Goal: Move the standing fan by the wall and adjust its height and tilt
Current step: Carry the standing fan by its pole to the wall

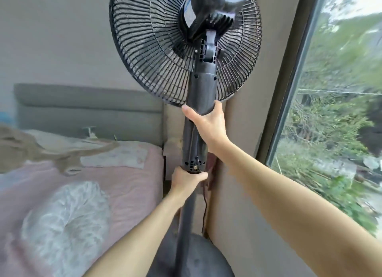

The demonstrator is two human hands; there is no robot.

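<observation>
A black standing fan (198, 90) stands in front of me, seen from behind, close to the grey wall (237, 173). Its round wire grille (148, 55) and motor housing (215, 6) fill the top of the view. My right hand (208, 123) is wrapped around the thick upper column, just under the grille. My left hand (188, 180) grips the pole right below the column's lower collar. The round base (198, 256) sits on the floor between my forearms. A thin black cord (205, 212) hangs down beside the pole.
A bed with a pink sheet (124, 190) and a white pillow (66, 221) lies on the left, with a grey padded headboard (86, 111) behind it. A large window (339, 111) with a dark frame is on the right, greenery outside.
</observation>
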